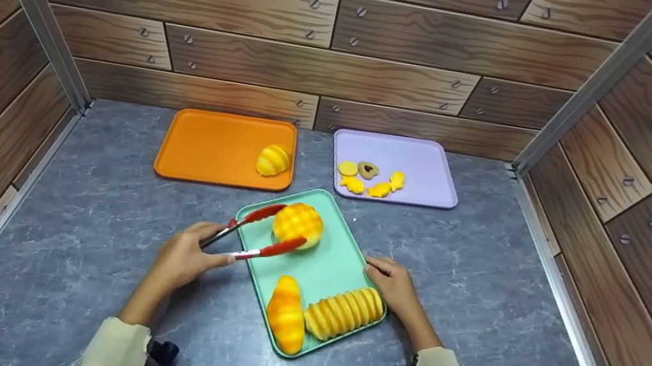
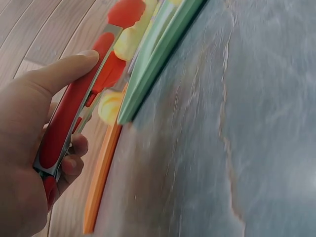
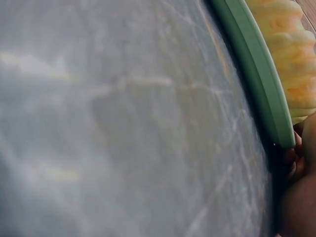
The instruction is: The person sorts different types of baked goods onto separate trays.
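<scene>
My left hand (image 1: 183, 256) grips a pair of red-tipped tongs (image 2: 74, 106), thumb along one red handle and fingers around the other. The tong tips stand either side of a round yellow bun (image 1: 298, 224) with a checked top, on the upper part of a green tray (image 1: 323, 266). My right hand (image 1: 394, 287) holds that tray by its right edge; in the right wrist view its fingers are partly hidden under the rim. A long, pointed orange-yellow bread (image 1: 286, 314) and a ridged yellow loaf (image 1: 344, 313) lie at the tray's near end.
Behind, an orange tray (image 1: 212, 146) bears a striped yellow roll (image 1: 273, 161). To its right, a lilac tray (image 1: 425, 165) carries several small yellow pieces and a brown ring-like piece (image 1: 368, 170). Wood-patterned walls (image 1: 241, 60) enclose the grey marbled table (image 1: 99, 227) at back and sides.
</scene>
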Demonstrator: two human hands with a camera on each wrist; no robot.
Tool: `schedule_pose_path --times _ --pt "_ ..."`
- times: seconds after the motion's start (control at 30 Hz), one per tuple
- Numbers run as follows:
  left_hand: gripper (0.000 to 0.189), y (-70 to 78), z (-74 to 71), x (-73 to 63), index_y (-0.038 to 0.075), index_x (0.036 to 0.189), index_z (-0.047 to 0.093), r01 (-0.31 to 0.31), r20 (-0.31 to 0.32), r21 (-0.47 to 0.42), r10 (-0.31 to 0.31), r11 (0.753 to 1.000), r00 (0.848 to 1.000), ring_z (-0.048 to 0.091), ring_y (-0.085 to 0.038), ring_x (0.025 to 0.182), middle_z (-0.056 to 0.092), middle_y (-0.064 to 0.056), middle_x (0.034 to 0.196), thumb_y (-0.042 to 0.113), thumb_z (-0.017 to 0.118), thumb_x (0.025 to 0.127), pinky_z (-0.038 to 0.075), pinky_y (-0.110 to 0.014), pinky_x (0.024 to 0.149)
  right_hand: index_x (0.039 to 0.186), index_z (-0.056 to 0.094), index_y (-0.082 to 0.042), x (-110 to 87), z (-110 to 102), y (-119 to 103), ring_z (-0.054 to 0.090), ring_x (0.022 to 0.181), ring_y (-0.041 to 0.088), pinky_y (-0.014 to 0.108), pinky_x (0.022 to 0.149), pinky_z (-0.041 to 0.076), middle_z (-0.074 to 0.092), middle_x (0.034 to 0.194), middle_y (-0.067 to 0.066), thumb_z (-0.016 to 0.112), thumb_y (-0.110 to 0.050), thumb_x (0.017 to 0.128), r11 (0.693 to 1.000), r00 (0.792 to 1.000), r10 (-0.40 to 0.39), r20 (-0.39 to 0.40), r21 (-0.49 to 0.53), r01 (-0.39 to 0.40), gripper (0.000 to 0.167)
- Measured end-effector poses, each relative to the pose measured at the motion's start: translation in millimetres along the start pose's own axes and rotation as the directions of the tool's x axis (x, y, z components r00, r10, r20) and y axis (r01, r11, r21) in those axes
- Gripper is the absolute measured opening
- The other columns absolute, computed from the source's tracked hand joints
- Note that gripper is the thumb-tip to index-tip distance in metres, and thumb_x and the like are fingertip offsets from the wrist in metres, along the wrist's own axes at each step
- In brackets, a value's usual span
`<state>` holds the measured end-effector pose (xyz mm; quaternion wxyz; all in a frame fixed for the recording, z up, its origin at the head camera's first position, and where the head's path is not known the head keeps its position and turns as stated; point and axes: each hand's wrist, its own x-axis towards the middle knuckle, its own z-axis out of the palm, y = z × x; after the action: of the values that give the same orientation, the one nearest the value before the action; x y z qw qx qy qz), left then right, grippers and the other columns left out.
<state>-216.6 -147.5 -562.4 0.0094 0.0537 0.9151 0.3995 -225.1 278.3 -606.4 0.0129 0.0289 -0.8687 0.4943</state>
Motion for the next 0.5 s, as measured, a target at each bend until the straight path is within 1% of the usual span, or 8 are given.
schedule_pose_path --times 0.13,0.2,0.27,0.37,0.5 --pt "0.074 -10.3 -5.1 -0.3 0.016 0.137 0.064 0.007 -0.049 -0.041 -0.009 0.999 0.999 0.056 -0.031 0.131 0.061 -0.005 0.139 0.050 0.085 0.075 0.041 -0.054 0.108 0.123 0.074 -0.012 0.5 0 0 0.062 0.120 0.026 0.046 0.101 0.048 0.070 0.125 0.009 0.068 -0.021 0.097 0.999 1.000 0.026 0.016 0.020 -0.026 0.028" --pt "0.075 -14.7 -7.3 -0.4 0.015 0.138 0.063 0.014 -0.069 -0.052 -0.018 0.999 0.997 0.056 -0.031 0.130 0.061 -0.006 0.139 0.050 0.086 0.075 0.042 -0.054 0.107 0.123 0.073 -0.011 0.5 0 0 0.063 0.117 0.025 0.042 0.098 0.049 0.070 0.124 0.010 0.068 -0.022 0.097 0.998 0.999 0.042 0.022 0.035 -0.042 0.029" --pt "0.077 -18.6 -10.0 -0.5 0.016 0.139 0.062 0.041 -0.077 -0.061 -0.045 0.997 0.996 0.056 -0.032 0.130 0.060 -0.006 0.141 0.051 0.085 0.075 0.042 -0.054 0.107 0.123 0.073 -0.010 0.8 0 1 0.065 0.110 0.022 0.038 0.093 0.050 0.071 0.121 0.010 0.068 -0.021 0.097 0.998 0.998 0.054 0.025 0.043 -0.055 0.029" --pt "0.080 -23.9 -14.3 -0.1 0.016 0.140 0.060 0.078 -0.080 -0.078 -0.085 0.994 0.993 0.053 -0.033 0.132 0.056 -0.008 0.145 0.055 0.084 0.075 0.040 -0.056 0.109 0.122 0.073 -0.009 0.7 -1 1 0.064 0.097 0.015 0.032 0.085 0.050 0.073 0.112 0.009 0.069 -0.021 0.096 0.997 0.998 0.064 0.020 0.048 -0.065 0.028" --pt "0.083 -30.5 -20.3 0.8 0.016 0.143 0.058 0.125 -0.086 -0.094 -0.133 0.988 0.987 0.050 -0.034 0.135 0.052 -0.010 0.149 0.059 0.082 0.075 0.037 -0.057 0.111 0.120 0.074 -0.009 0.9 -1 0 0.061 0.088 0.011 0.028 0.080 0.048 0.072 0.104 0.006 0.069 -0.019 0.096 0.996 0.997 0.071 0.016 0.052 -0.071 0.027"
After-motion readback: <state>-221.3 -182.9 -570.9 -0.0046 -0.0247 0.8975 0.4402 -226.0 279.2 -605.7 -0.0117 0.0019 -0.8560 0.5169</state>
